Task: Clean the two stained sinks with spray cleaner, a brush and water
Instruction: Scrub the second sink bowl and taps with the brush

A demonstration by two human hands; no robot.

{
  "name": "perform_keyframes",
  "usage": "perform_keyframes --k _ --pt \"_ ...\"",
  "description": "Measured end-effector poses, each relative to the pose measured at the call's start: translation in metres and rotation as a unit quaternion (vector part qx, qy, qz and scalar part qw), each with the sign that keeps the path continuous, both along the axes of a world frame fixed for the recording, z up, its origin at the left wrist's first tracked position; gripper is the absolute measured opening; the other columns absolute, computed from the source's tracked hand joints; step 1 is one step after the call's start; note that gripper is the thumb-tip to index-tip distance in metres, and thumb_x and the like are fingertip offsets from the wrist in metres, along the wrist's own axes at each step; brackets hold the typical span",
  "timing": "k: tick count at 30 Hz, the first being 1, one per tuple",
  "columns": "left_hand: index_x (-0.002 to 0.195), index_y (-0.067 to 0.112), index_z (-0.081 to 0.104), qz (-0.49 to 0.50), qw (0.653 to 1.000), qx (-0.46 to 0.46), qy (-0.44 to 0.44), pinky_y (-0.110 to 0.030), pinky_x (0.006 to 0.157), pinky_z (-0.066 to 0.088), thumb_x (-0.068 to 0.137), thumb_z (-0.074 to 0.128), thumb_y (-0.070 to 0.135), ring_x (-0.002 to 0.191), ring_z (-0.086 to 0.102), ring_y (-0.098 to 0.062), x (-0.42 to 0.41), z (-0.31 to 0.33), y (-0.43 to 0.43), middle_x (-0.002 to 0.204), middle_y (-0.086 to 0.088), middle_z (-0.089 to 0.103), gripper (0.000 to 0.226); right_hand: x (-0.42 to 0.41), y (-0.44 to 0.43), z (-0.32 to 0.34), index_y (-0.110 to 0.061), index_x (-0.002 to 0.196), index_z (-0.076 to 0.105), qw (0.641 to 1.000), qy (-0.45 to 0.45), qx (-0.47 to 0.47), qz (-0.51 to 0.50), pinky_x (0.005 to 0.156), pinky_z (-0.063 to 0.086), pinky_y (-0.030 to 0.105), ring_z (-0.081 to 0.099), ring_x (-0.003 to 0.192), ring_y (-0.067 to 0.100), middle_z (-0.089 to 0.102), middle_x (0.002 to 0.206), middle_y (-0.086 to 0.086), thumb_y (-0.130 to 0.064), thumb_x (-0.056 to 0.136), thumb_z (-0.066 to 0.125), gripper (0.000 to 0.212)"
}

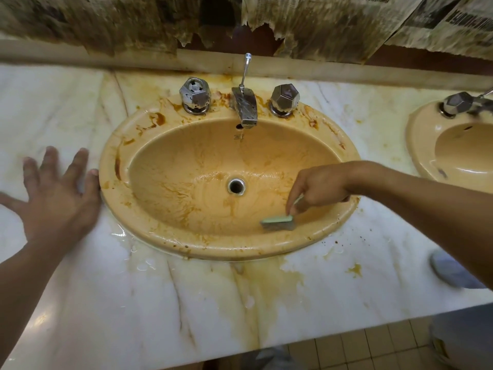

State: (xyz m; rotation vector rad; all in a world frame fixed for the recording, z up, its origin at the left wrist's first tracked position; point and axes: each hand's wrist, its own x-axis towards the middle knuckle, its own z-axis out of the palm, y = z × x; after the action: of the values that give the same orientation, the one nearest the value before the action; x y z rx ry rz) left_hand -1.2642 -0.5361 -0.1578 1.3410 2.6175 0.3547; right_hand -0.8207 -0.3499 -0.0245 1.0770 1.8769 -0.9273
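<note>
Main sink [112, 156]: oval, tan, set into a pale marble countertop [133, 303]. Brown-orange stains streak the bowl around the drain [236, 186] and run along the rim, heaviest at the back left and back right. The bowl surface looks wet.

Fittings: a chrome spout [245, 108] stands at the back centre, with a lift rod [245, 70] rising behind it. A faceted left tap handle [194, 94] and right tap handle [285, 98] flank it. All are spotted with residue.

Brush [278, 222]: pale green back, dark bristles facing down, lying against the near-right inner wall of the bowl, just below the rim.

Right hand [320, 189]: reaches in over the right rim, fingers curled round the brush handle, gripping it.

Left hand [57, 193]: fingers straight and spread, palm down at the countertop left of the sink, holding nothing. The forefinger tip reaches the sink's outer rim. The hand is blurred.

Second sink [426, 145]: same colour, at the right edge, partly cut off, with its own tap handle [457, 102]. It lies well apart from the brush.

Countertop: yellow-brown staining and pooled water in front of the main sink, and dark specks to the right.

Wall: torn, stained newspaper [333, 25] hangs above the backsplash
</note>
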Motion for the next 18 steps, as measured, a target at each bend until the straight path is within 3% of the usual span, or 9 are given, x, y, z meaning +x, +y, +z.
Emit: perform_keyframes --k 2,5,7,10,13,16,18 --pt "0.159 0.049 0.015 0.001 1.000 -0.003 -0.002 -0.076 0.120 0.010 0.101 0.012 0.075 0.157 0.007 -0.040 0.007 0.009 -0.002 0.171 -0.003 0.010 0.063 -0.014 -0.013 -0.006 -0.047 0.106 0.077 0.999 0.021 0.026 0.021 0.049 0.045 0.028 0.062 0.066 0.022 0.067 0.092 -0.016 -0.044 0.094 0.067 0.016" --pt "0.160 0.044 0.018 -0.012 1.000 0.000 -0.003 -0.076 0.119 0.012 0.102 0.012 0.073 0.155 0.008 -0.044 0.011 0.018 -0.003 0.170 -0.006 0.012 0.064 -0.002 -0.005 0.000 -0.047 0.102 0.078 1.000 -0.005 0.013 -0.001 0.048 0.040 0.029 0.049 0.055 0.021 0.069 0.083 0.004 -0.042 0.093 0.068 0.014" --pt "0.160 0.044 0.020 -0.018 1.000 0.007 -0.013 -0.076 0.119 0.011 0.103 0.012 0.071 0.157 0.005 -0.038 0.011 0.018 -0.005 0.171 -0.005 0.013 0.064 0.017 0.009 0.008 -0.042 0.098 0.079 0.998 -0.054 0.036 0.004 0.048 0.043 0.029 0.052 0.062 0.021 0.072 0.093 0.006 -0.041 0.093 0.067 0.013" --pt "0.160 0.044 0.023 -0.046 0.997 0.043 -0.050 -0.074 0.121 0.008 0.103 0.012 0.071 0.159 0.001 -0.017 0.010 0.014 -0.007 0.172 0.001 0.017 0.063 0.034 0.024 0.009 -0.033 0.101 0.079 0.975 -0.140 0.153 0.080 0.079 0.059 0.034 0.064 0.091 0.015 0.073 0.103 -0.006 -0.038 0.095 0.060 0.021" --pt "0.159 0.046 0.026 -0.065 0.994 0.060 -0.062 -0.072 0.122 0.008 0.104 0.011 0.069 0.159 0.004 -0.016 0.008 0.012 -0.007 0.171 -0.001 0.024 0.061 0.030 0.023 -0.011 -0.041 0.115 0.072 0.932 -0.147 0.287 0.167 0.080 0.058 0.036 0.063 0.097 0.015 0.068 0.106 -0.010 -0.042 0.098 0.049 0.029" --pt "0.159 0.050 0.022 -0.058 0.996 0.046 -0.046 -0.077 0.118 0.009 0.105 0.011 0.067 0.159 0.006 -0.020 0.008 0.012 -0.006 0.171 0.003 0.023 0.057 0.026 0.004 -0.029 -0.045 0.131 0.065 0.950 -0.090 0.245 0.172 0.092 0.051 0.031 0.057 0.116 0.015 0.065 0.127 -0.009 -0.041 0.101 0.047 0.036" --pt "0.159 0.051 0.021 -0.060 0.997 0.034 -0.043 -0.078 0.118 0.011 0.105 0.011 0.066 0.160 0.005 -0.021 0.005 0.008 -0.005 0.172 0.005 0.021 0.057 0.025 -0.001 -0.029 -0.043 0.131 0.067 0.970 -0.059 0.190 0.137 0.096 0.043 0.028 0.051 0.120 0.012 0.065 0.129 -0.012 -0.039 0.101 0.052 0.034"
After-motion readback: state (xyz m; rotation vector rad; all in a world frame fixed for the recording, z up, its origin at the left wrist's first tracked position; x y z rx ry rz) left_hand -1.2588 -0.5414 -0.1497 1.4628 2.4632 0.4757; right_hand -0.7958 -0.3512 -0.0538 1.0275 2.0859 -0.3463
